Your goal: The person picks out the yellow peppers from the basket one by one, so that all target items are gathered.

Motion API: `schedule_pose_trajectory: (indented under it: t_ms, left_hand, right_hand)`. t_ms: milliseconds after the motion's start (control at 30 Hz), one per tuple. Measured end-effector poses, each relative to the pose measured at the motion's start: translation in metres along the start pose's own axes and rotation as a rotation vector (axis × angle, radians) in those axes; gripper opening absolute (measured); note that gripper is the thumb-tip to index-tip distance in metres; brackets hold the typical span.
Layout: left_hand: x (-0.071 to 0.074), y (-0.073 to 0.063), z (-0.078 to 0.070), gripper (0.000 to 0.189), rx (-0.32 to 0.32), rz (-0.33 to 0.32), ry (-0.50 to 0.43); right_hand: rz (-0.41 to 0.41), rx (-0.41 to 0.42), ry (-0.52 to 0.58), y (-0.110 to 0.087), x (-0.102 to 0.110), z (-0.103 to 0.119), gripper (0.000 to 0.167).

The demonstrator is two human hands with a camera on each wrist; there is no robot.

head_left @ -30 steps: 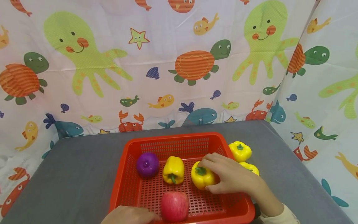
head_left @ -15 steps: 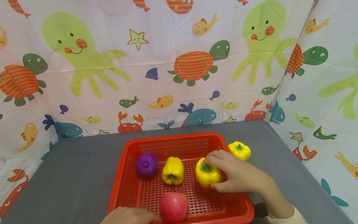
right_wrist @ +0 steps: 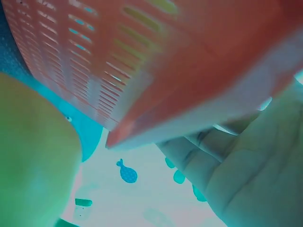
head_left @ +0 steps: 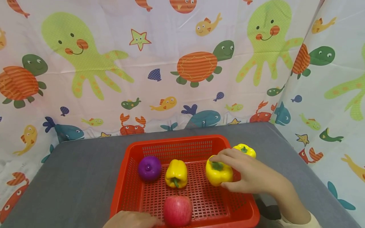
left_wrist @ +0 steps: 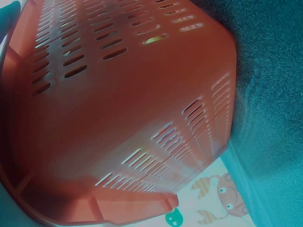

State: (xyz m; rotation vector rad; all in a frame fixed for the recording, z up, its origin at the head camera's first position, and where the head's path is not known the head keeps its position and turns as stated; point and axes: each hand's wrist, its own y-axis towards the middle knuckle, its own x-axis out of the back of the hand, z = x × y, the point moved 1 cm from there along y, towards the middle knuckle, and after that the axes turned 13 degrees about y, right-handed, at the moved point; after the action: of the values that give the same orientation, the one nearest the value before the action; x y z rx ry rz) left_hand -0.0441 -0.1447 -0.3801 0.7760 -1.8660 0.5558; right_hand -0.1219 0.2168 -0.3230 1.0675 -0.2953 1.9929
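My right hand (head_left: 248,171) grips a yellow bell pepper (head_left: 219,175) with a green stem, thumb on the near side and fingers over the top. It holds the pepper at the right side of a red plastic basket (head_left: 176,139). At the basket's near left, my left hand (head_left: 131,219) holds the rim, its lower part cut off by the frame. Beside its fingertips lies a red apple (head_left: 178,210). Another yellow bell pepper (head_left: 176,174) and a round purple thing (head_left: 150,168) lie farther back inside. The left wrist view shows the basket's slotted outer wall (left_wrist: 118,99).
One more yellow bell pepper (head_left: 246,149) stands on the grey table cloth (head_left: 82,177), right of the basket and partly behind my right hand. A large yellow-green rounded surface (right_wrist: 35,151) fills the right wrist view's left side. A sea-animal printed curtain (head_left: 159,63) closes off the back.
My right hand and the bell pepper in it have moved right and slightly up, toward the basket's right rim. The nearer pepper outside is now hidden behind that hand. The left hand stays put.
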Motion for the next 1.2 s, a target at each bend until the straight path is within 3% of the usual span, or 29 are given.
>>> schedule_pose_trajectory:
  t_ms: [333,533,867,1000,1200]
  left_hand:
    - [0.001,0.001,0.004,0.029,-0.036,0.007,-0.005]
    - [0.001,0.002,0.006,0.029,-0.061,0.019,-0.015]
    - [0.001,0.001,0.005,0.031,-0.038,0.031,-0.005]
    - [0.001,0.001,0.006,0.032,-0.054,0.021,-0.002]
    - [0.001,0.001,0.006,0.033,-0.053,0.026,0.004]
  right_hand:
    - [-0.045,0.059,-0.057,-0.007,0.011,0.006,0.063]
    - [-0.053,0.05,-0.064,-0.01,0.015,0.008,0.062]
    - [-0.078,0.091,-0.1,-0.011,0.017,0.007,0.064]
    - [-0.092,0.114,-0.098,-0.013,0.019,0.007,0.064]
    - [-0.099,0.087,-0.044,-0.016,0.022,0.009,0.063]
